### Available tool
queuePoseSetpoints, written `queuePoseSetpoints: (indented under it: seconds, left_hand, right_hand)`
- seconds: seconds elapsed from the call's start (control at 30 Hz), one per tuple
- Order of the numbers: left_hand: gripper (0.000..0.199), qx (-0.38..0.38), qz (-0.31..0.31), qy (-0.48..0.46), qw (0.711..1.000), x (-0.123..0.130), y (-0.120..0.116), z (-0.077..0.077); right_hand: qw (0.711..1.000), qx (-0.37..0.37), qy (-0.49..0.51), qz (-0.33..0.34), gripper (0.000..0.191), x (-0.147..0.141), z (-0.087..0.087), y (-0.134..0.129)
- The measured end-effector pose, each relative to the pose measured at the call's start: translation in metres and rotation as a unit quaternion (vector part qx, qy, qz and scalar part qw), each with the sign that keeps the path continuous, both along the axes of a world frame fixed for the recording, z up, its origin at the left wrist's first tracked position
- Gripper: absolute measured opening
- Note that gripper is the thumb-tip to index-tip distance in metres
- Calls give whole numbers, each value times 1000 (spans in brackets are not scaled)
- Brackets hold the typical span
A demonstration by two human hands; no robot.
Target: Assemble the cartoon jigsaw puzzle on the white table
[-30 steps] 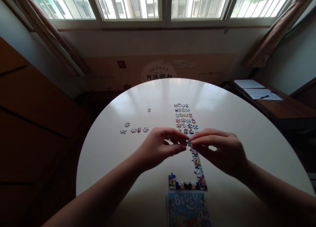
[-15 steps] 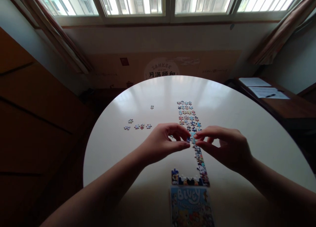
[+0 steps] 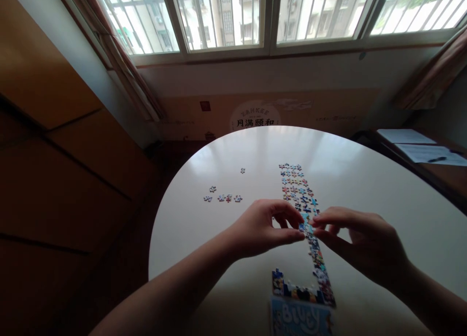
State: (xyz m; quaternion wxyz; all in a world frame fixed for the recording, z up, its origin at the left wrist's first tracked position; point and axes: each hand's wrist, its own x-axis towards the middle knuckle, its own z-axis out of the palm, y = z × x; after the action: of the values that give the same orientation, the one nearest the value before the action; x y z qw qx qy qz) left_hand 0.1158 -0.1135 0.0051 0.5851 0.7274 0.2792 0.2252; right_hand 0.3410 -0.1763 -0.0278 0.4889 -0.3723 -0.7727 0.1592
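Observation:
My left hand (image 3: 272, 226) pinches small blue jigsaw puzzle pieces (image 3: 305, 223) from the left, thumb below and fingers above. From the right, my right hand (image 3: 359, 236) pinches at the same little cluster, its fingertips close to the left ones. The fingertips partly cover the pieces, so how they fit together is hard to see. Below my hands lies a joined puzzle border (image 3: 321, 272), running down the right side and along the bottom. Beyond them, rows of loose puzzle pieces (image 3: 295, 181) lie on the white table.
A white round table (image 3: 204, 243) fills the middle. Several scattered pieces (image 3: 228, 198) lie to the left, with a single piece (image 3: 242, 171) farther back. A Bluey puzzle picture (image 3: 301, 317) lies at the near edge of view. Papers (image 3: 430, 152) rest on a side desk at right.
The camera view has tilted up and shifted left, so everything sits lower and farther right. Both hands keep their pinch, with the pieces between them slightly turned.

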Motion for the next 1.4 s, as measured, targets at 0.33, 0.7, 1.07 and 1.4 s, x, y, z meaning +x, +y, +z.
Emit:
queuePoseSetpoints:
  seconds: [0.33, 0.7, 1.07, 1.4]
  left_hand:
    - [27, 53, -24, 8, 998, -2, -4, 0]
    - [27, 98, -33, 17, 995, -5, -4, 0]
    - [19, 197, 30, 78, 977, -12, 8, 3]
    - [27, 164, 329, 370, 853, -97, 83, -1]
  right_hand:
    - [999, -13, -31, 34, 28, 9, -4, -1]
    - [997, 14, -71, 35, 27, 11, -4, 0]
    - [997, 33, -70, 2, 21, 7, 2, 0]
    - [997, 8, -70, 6, 24, 16, -5, 3]
